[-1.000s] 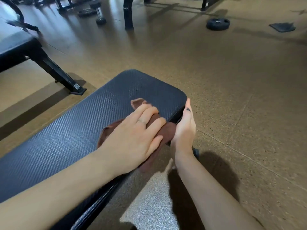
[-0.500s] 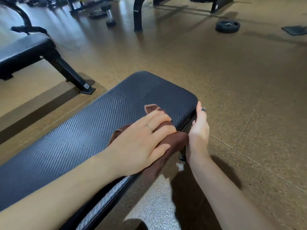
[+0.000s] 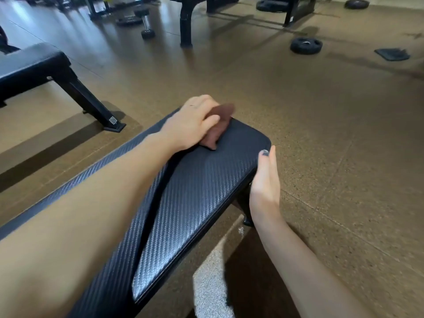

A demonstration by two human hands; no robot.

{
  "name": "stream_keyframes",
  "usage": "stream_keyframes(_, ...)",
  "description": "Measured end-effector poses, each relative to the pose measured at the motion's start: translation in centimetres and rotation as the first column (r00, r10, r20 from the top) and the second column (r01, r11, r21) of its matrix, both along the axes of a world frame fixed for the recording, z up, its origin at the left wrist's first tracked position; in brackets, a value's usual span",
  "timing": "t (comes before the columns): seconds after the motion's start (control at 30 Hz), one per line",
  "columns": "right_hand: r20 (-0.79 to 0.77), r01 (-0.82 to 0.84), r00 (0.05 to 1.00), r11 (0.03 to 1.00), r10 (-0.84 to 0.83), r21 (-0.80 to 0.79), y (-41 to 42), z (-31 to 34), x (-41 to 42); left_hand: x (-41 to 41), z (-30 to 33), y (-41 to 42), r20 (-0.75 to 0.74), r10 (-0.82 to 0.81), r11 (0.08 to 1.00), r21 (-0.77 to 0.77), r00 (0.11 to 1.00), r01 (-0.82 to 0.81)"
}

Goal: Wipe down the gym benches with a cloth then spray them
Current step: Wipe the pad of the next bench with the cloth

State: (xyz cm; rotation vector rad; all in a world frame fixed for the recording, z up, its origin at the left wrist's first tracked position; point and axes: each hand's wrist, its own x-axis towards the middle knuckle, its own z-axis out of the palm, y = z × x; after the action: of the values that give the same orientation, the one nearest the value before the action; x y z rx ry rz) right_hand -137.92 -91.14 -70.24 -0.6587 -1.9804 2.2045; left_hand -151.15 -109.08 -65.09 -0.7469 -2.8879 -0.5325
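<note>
My left hand sits in the upper middle of the frame, pressing a brown cloth down onto the far end of the bench pad. The cloth looks soft and matte, bunched into a rumpled wad, one blurred flap sticking out past my knuckles toward the pad's far edge. My fingers curl over the top of it, gripping it against the pad; a thin ring shows on one finger.

The bench pad is black with a fine diagonal weave like carbon fibre, slightly glossy, with rounded corners and a thick cushioned edge. It runs from the lower left up to the centre of the frame, and my left forearm lies across it.

My right hand is at centre right, against the pad's right edge near the corner. The thumb, with a dark painted nail, points straight up along the edge; the other fingers go under the pad, so I cannot tell how they lie.

The floor is speckled tan rubber with thin seams. At the upper left stands a second bench with smooth black upholstery and an angled steel leg. A round weight plate lies flat at the upper right.
</note>
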Motion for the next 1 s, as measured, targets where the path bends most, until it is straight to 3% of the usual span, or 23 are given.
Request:
stream_keyframes(0.1,-0.042,-0.023,0.999,0.990,0.029,0.139,-1.1,0.4,0.5,3.8,0.1,-5.6,-0.007,0.146,0.988,0.053,0.989,-0.146)
stream_keyframes(0.3,-0.120,0.044,0.993,0.982,-0.022,0.183,-2.4,-0.4,0.3,11.4,-0.4,-10.3,-0.029,0.264,0.964,0.040,0.964,-0.262)
stream_keyframes(0.5,-0.133,0.037,0.991,0.988,-0.017,0.148,-2.6,-0.8,0.4,4.2,-0.4,-4.3,-0.066,0.255,0.964,-0.062,0.965,-0.259)
stream_keyframes(0.73,-0.116,-0.018,0.992,0.980,0.042,0.200,-1.7,-0.5,0.3,-3.9,0.3,1.9,0.030,0.338,0.939,-0.071,0.940,-0.336)
stream_keyframes(1.0,-0.142,-0.003,0.989,0.977,0.034,0.214,-2.0,-0.5,0.6,8.0,-0.3,-8.0,-0.061,0.275,0.961,0.001,0.959,-0.276)
